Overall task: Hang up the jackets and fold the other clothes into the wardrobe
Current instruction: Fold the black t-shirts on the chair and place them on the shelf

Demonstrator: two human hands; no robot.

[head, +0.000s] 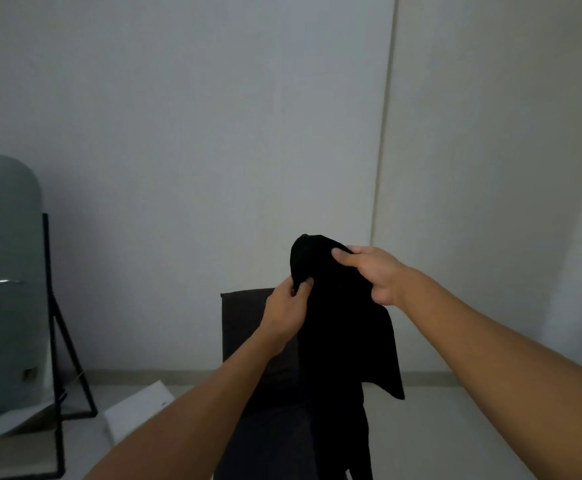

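Garment: black garment (pixel 345 323), held up in the air in front of the person; kind not discernible (too dark, no seams or collar visible).
Position: hangs over a dark chair (pixel 248 327) that stands against the pale wall (pixel 178 133); whether the cloth touches the chair cannot be told, black on dark.
Long axis: near vertical; top bunched at the hands, the rest falls straight down past the bottom edge of the view, with one flap ending at lower right.
Left hand (pixel 284 313): fingers curled, pinching the left edge of the cloth just below its top.
Right hand (pixel 376 273): thumb on the front, fingers behind, gripping the top of the cloth; sits higher than the left.
Key relation: both hands hold the upper end, close together; the whole length lies below them. The right hand carries the top, the left is lower, on the side edge.
Judgement: cloth still bunched, likely being sorted out to find its shape before folding or hanging. Next move probably needs the hands drawn apart along the top edge.
Wardrobe: not in view.
Surroundings: standing mirror (pixel 9 289) on a black frame at left; white boxes (pixel 137 414) on the floor.
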